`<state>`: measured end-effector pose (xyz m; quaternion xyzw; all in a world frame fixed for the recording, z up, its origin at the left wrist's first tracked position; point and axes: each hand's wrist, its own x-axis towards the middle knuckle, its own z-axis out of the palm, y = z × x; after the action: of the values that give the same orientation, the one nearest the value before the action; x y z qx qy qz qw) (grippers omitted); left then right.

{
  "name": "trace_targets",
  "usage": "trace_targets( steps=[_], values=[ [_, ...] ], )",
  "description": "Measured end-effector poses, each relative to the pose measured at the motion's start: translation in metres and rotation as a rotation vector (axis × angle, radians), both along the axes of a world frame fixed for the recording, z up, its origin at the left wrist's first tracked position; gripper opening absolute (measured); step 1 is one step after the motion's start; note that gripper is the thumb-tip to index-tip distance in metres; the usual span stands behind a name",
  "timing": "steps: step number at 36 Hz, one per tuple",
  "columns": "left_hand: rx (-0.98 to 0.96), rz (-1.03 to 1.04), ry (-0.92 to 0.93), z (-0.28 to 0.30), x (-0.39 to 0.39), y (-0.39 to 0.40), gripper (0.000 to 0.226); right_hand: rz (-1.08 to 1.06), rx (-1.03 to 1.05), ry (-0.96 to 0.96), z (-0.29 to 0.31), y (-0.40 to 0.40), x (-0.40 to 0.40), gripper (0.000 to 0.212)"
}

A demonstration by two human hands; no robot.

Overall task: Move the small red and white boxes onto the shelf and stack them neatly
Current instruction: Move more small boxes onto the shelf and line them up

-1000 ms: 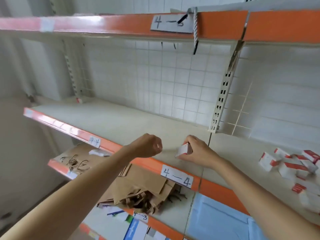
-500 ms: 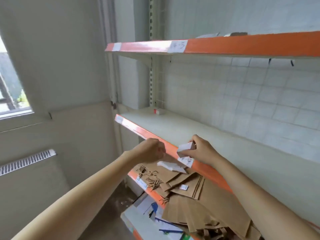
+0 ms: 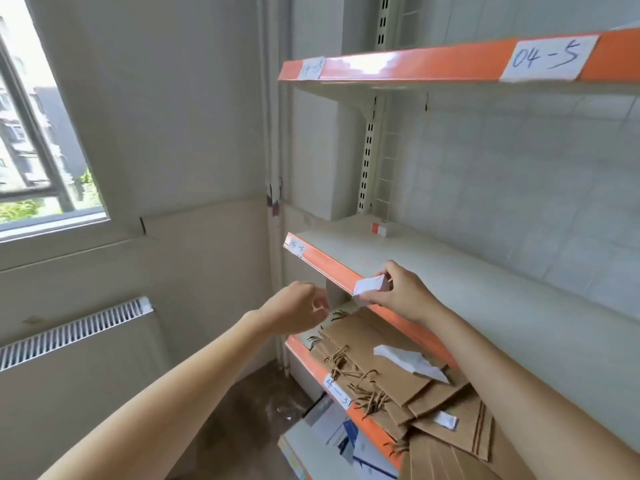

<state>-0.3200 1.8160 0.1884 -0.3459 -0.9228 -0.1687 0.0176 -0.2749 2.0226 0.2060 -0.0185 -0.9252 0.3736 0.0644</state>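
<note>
My right hand (image 3: 401, 296) grips a small white box (image 3: 371, 285) at the orange front edge of the middle shelf (image 3: 450, 271), near its left end. Another small red and white box (image 3: 380, 229) stands alone at the back left corner of that shelf. My left hand (image 3: 298, 311) hovers just left of the shelf edge with curled fingers and something small and white shows at its fingertips, blurred. The pile of boxes seen before is out of view.
A lower shelf (image 3: 311, 362) carries brown paper bags (image 3: 398, 382) with twine handles and white slips. An upper shelf (image 3: 415, 64) labelled 04-5 hangs overhead. A wall, a window (image 3: 34, 133) and a radiator (image 3: 72, 330) lie to the left.
My view has swung left along the shelf, away from the pile of boxes. My right hand has carried the small box toward the shelf's left end, and my left hand moved with it.
</note>
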Motion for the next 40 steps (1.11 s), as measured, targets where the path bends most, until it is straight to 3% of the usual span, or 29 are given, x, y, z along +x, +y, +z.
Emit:
trace_targets(
  steps=[14, 20, 23, 26, 29, 32, 35, 40],
  values=[
    [0.085, -0.098, 0.074, 0.021, -0.129, 0.075, 0.022, -0.239, 0.059, 0.026, -0.022, 0.072, -0.115, 0.037],
    [0.065, -0.158, 0.004, -0.007, -0.156, 0.122, 0.037, -0.334, 0.175, 0.013, -0.052, 0.107, -0.112, 0.052],
    [0.038, -0.206, -0.055, -0.017, -0.168, 0.145, 0.051, -0.329, 0.004, -0.005, -0.056, 0.114, -0.114, 0.057],
    [-0.011, -0.279, -0.053, -0.023, -0.176, 0.166, 0.06, -0.384, -0.384, -0.009, -0.052, 0.12, -0.115, 0.066],
    [0.025, -0.325, -0.119, -0.027, -0.185, 0.176, 0.064, -0.476, -0.493, 0.037, -0.053, 0.127, -0.115, 0.05],
    [0.058, -0.382, -0.158, -0.029, -0.2, 0.181, 0.073, -0.551, -0.44, 0.045, -0.056, 0.132, -0.12, 0.044],
    [0.091, -0.447, -0.203, -0.027, -0.213, 0.187, 0.061, -0.61, -0.368, 0.096, -0.062, 0.126, -0.125, 0.041],
    [0.184, -0.513, -0.319, -0.03, -0.219, 0.193, 0.067, -0.573, -0.027, 0.187, -0.07, 0.114, -0.123, 0.039]
  ],
)
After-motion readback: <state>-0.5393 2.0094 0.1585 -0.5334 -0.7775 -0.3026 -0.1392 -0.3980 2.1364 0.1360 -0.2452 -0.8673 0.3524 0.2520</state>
